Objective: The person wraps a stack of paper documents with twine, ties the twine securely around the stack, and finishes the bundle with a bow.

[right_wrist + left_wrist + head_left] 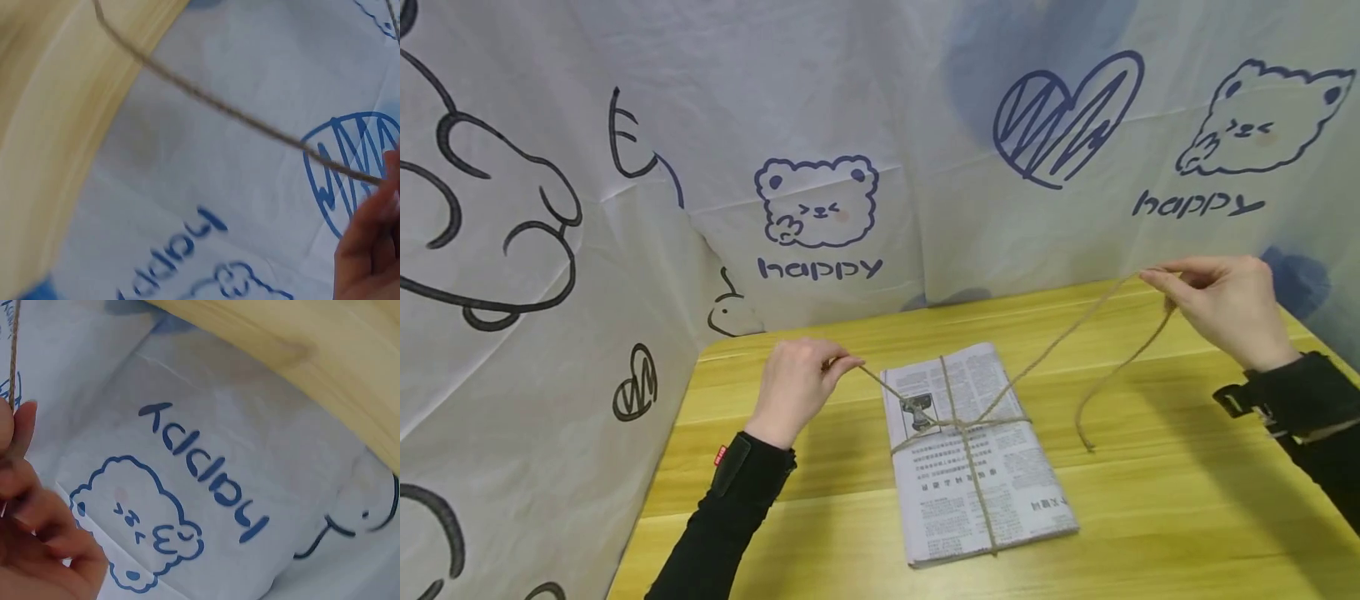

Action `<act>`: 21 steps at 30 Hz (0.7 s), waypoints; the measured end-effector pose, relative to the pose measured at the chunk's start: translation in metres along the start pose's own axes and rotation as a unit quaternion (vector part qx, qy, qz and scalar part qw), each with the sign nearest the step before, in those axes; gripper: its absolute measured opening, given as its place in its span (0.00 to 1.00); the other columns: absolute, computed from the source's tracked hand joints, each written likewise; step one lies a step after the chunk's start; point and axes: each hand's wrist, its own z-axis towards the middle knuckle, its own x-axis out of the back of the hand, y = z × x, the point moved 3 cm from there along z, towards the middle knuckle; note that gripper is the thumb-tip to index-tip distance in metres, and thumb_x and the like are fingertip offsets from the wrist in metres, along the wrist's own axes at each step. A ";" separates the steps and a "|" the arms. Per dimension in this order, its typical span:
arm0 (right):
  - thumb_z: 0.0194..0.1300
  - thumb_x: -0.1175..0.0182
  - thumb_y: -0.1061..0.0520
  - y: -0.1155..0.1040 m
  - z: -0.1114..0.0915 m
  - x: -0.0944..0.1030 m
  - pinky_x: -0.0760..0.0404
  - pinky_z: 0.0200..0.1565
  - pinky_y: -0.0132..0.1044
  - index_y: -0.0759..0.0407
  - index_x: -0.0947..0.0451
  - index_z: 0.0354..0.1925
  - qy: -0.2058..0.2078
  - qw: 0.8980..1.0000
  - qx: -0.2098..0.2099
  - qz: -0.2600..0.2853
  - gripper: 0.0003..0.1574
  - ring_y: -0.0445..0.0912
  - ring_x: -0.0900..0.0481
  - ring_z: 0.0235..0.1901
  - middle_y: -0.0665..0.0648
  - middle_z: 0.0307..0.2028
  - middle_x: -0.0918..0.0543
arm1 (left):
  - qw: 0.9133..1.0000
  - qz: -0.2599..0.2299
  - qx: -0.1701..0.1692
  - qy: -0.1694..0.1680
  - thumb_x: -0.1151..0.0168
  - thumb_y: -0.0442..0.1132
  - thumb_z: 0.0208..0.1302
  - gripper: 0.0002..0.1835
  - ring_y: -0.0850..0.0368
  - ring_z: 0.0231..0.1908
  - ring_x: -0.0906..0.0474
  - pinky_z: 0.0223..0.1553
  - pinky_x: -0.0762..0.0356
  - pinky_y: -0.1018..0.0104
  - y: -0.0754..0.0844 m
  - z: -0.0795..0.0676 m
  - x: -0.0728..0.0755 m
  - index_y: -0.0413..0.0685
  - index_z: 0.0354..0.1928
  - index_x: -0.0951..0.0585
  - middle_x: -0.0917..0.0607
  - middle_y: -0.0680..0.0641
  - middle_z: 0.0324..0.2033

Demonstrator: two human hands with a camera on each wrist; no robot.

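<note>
A folded stack of newspapers (940,508) lies on the table with brown twine (978,475) crossed over it both ways, meeting near the middle. At the upper left of the stack, my left hand (797,383) pinches one end of the twine, which runs taut down to the crossing. My right hand (1225,304), raised higher at the right, pinches the other strand between thumb and fingertips; its loose tail hangs in a curve to the tabletop. In the left wrist view, the twine (14,356) rises from the pinching fingers. The right wrist view shows the tail (231,112) leaving my fingers.
The yellow wood-grain table (835,517) reaches back to a white cloth (940,208) with drawn bears, a heart and lettering. Another stretch of drawn-on cloth (550,400) borders the table's left side.
</note>
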 end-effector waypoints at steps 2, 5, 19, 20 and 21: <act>0.63 0.38 0.51 0.001 -0.001 -0.003 0.29 0.24 0.19 0.62 0.17 0.44 -0.032 0.998 -0.013 0.056 0.17 0.33 0.24 0.23 0.54 0.26 0.16 | 1.000 -0.001 0.005 0.004 0.36 0.51 0.59 0.11 0.65 0.14 0.37 0.17 0.45 0.69 0.003 0.003 -0.001 0.55 0.31 0.12 0.19 0.56 0.17; 0.67 0.42 0.52 -0.003 -0.002 -0.010 0.25 0.36 0.19 0.64 0.20 0.49 -0.064 0.990 -0.021 0.124 0.18 0.35 0.21 0.31 0.46 0.32 0.16 | 1.000 -0.013 0.014 0.013 0.36 0.53 0.59 0.12 0.65 0.12 0.40 0.16 0.53 0.69 0.011 0.010 -0.002 0.57 0.33 0.12 0.17 0.56 0.18; 0.69 0.52 0.71 -0.060 0.012 -0.026 0.22 0.40 0.27 0.74 0.33 0.54 -0.124 0.883 0.091 0.444 0.16 0.47 0.20 0.38 0.60 0.40 0.17 | 1.000 -0.001 0.022 0.004 0.34 0.53 0.57 0.12 0.62 0.11 0.43 0.16 0.55 0.69 0.015 0.019 -0.009 0.54 0.29 0.12 0.26 0.55 0.12; 0.69 0.52 0.70 -0.062 0.013 -0.028 0.22 0.40 0.26 0.73 0.33 0.54 -0.127 0.879 0.082 0.452 0.16 0.47 0.20 0.38 0.60 0.40 0.17 | 1.000 0.006 0.029 -0.005 0.34 0.54 0.57 0.13 0.62 0.11 0.42 0.15 0.55 0.69 0.013 0.018 -0.010 0.55 0.28 0.12 0.26 0.55 0.11; 0.69 0.51 0.69 -0.062 0.013 -0.032 0.21 0.40 0.26 0.72 0.33 0.55 -0.128 0.878 0.068 0.455 0.16 0.47 0.20 0.38 0.60 0.40 0.17 | 0.999 0.010 0.040 -0.017 0.35 0.55 0.57 0.13 0.62 0.10 0.42 0.15 0.55 0.68 0.011 0.016 -0.012 0.56 0.27 0.12 0.26 0.55 0.10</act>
